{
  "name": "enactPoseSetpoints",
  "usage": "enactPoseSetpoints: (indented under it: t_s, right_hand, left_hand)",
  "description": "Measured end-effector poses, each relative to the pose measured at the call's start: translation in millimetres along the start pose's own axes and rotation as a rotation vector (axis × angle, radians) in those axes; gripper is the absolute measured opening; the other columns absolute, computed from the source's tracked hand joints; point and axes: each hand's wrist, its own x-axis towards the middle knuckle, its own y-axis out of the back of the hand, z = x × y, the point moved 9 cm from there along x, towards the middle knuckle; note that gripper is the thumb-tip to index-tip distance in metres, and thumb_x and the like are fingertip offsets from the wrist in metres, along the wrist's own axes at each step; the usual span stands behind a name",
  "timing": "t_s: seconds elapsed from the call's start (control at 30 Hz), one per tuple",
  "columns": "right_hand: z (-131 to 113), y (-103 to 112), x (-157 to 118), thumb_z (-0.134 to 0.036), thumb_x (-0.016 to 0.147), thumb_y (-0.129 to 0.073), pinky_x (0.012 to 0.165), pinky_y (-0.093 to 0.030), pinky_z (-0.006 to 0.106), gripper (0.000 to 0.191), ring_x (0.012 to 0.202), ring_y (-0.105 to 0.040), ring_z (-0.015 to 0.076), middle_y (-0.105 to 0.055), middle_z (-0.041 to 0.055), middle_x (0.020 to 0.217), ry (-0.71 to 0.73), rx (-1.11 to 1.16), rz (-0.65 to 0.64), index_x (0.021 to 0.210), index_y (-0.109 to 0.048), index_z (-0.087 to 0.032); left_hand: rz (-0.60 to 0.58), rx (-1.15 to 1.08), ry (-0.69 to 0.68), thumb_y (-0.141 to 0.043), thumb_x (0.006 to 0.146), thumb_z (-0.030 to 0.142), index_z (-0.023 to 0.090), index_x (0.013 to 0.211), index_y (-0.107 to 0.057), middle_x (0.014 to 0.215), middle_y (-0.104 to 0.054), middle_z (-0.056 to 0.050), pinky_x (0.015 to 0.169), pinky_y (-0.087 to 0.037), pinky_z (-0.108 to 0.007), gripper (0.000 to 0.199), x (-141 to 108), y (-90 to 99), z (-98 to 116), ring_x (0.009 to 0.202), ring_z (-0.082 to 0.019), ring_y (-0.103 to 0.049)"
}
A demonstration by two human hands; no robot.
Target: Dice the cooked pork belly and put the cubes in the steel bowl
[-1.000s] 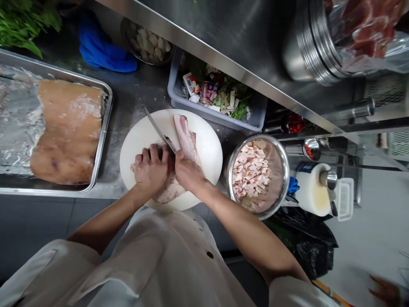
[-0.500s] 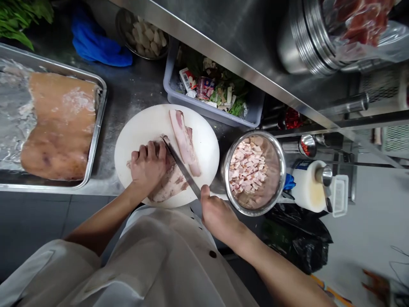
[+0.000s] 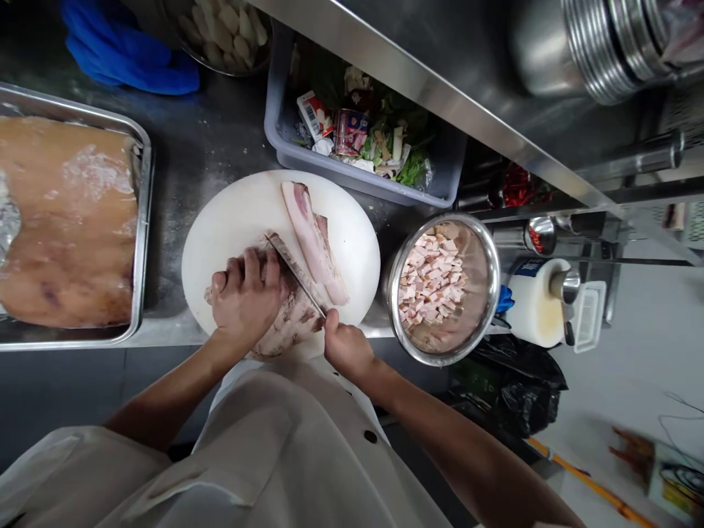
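On a round white cutting board (image 3: 352,249), my left hand (image 3: 245,293) presses down on a slab of pork (image 3: 291,323), its fingers curled over the meat. My right hand (image 3: 349,352) grips the handle of a long knife (image 3: 294,268). The blade lies slantwise along the slab's edge, its tip just beyond my left fingertips. To the right of the blade rests a separate long strip of pork (image 3: 313,242) with a darker end. A steel bowl (image 3: 484,308) beside the board holds diced pork (image 3: 432,279). My left palm hides part of the slab.
At left sits a metal tray (image 3: 144,242) with a large skin-on slab (image 3: 71,227). Behind the board are a grey bin of scraps (image 3: 357,172), a bowl of pale peeled pieces (image 3: 223,37) and a blue cloth-like item (image 3: 129,55). A steel shelf (image 3: 440,81) overhangs the counter.
My right hand has moved up and left with the knife, closer to the board. My left hand still presses the slab. The view has shifted, so the tray sits further left and the greens are gone.
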Motion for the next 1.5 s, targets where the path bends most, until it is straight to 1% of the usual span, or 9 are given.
enactPoseSetpoints:
  t_s: [0.37,0.57,0.67,0.9,0.97,1.13,1.23,1.37,1.5]
  right_hand:
    - [-16.4,74.5,11.6,-0.006,0.098,-0.033,0.080,-0.058,0.032,0.036,0.097,-0.075,0.0252,-0.075,0.0182,0.098,0.147,0.152,0.227,0.132,-0.045,-0.003]
    - [31.5,-8.1,-67.3,-0.005,0.094,-0.043,0.072,-0.059,0.034,0.039,0.086,-0.077,0.0283,-0.075,0.0155,0.087,0.063,0.131,0.011,0.133,-0.046,-0.008]
    - [38.9,-29.7,-61.8,-0.006,0.095,-0.042,0.074,-0.058,0.035,0.040,0.089,-0.077,0.0291,-0.075,0.0177,0.091,0.029,0.134,-0.020,0.135,-0.045,-0.007]
    - [-9.3,71.9,18.1,-0.003,0.096,-0.036,0.095,-0.048,0.035,0.037,0.112,-0.069,0.0240,-0.071,0.0193,0.115,0.248,0.318,0.318,0.132,-0.043,-0.003]
    - [4.5,55.2,3.8,-0.004,0.096,-0.037,0.088,-0.049,0.031,0.041,0.106,-0.071,0.0230,-0.072,0.0179,0.110,0.240,0.295,0.292,0.137,-0.039,-0.004]
    - [70.9,-44.6,-52.2,-0.017,0.103,-0.037,0.061,-0.047,0.029,0.032,0.075,-0.073,0.0261,-0.074,0.0145,0.084,0.099,0.278,0.190,0.131,-0.045,-0.006]
    - [84.3,-70.1,-62.0,-0.023,0.105,-0.031,0.059,-0.044,0.028,0.029,0.068,-0.070,0.0242,-0.072,0.0109,0.076,0.105,0.331,0.254,0.121,-0.051,-0.009]
    - [94.4,-64.7,-68.4,-0.026,0.102,-0.035,0.062,-0.046,0.030,0.025,0.068,-0.068,0.0247,-0.071,0.0127,0.080,0.099,0.444,0.480,0.109,-0.056,-0.013]
    - [140.5,-68.3,-89.7,-0.027,0.101,-0.033,0.067,-0.051,0.036,0.032,0.077,-0.070,0.0309,-0.071,0.0190,0.087,-0.183,0.569,0.645,0.118,-0.053,-0.008]
  left_hand:
    - [-0.020,0.199,0.025,-0.046,0.091,0.038,0.016,0.143,-0.050,0.129,-0.057,-0.025,0.089,-0.031,-0.055,0.057,3.2,1.6,6.1,0.112,-0.044,-0.054]
    - [-0.046,0.296,0.056,-0.045,0.090,0.039,0.016,0.140,-0.054,0.124,-0.059,-0.024,0.089,-0.030,-0.052,0.055,5.3,3.9,9.4,0.107,-0.040,-0.055]
    - [-0.025,0.306,0.038,-0.046,0.090,0.038,0.018,0.139,-0.054,0.125,-0.060,-0.021,0.090,-0.030,-0.050,0.054,4.4,4.2,9.7,0.106,-0.038,-0.056]
    - [0.023,0.317,0.005,-0.046,0.090,0.039,0.018,0.138,-0.056,0.121,-0.063,-0.019,0.091,-0.031,-0.050,0.053,0.9,8.8,15.5,0.105,-0.036,-0.057]
    - [0.029,0.319,0.005,-0.047,0.089,0.038,0.018,0.136,-0.057,0.119,-0.063,-0.020,0.091,-0.032,-0.051,0.052,-0.6,10.8,16.2,0.105,-0.036,-0.058]
    - [-0.016,0.294,0.053,-0.046,0.092,0.043,0.020,0.131,-0.062,0.117,-0.064,-0.018,0.090,-0.038,-0.048,0.048,4.9,19.7,10.9,0.105,-0.036,-0.060]
    - [-0.057,0.227,0.012,-0.044,0.094,0.043,0.016,0.130,-0.061,0.119,-0.063,-0.016,0.094,-0.042,-0.045,0.049,26.0,29.2,12.3,0.110,-0.033,-0.059]
    - [-0.182,0.128,-0.411,-0.047,0.094,0.038,0.014,0.135,-0.058,0.134,-0.057,-0.013,0.108,-0.037,-0.040,0.048,54.1,21.9,56.9,0.126,-0.029,-0.050]
    - [-0.500,0.133,-0.786,-0.056,0.091,0.034,0.028,0.130,-0.062,0.133,-0.060,-0.008,0.109,-0.034,-0.041,0.041,34.1,-22.8,118.5,0.128,-0.027,-0.048]
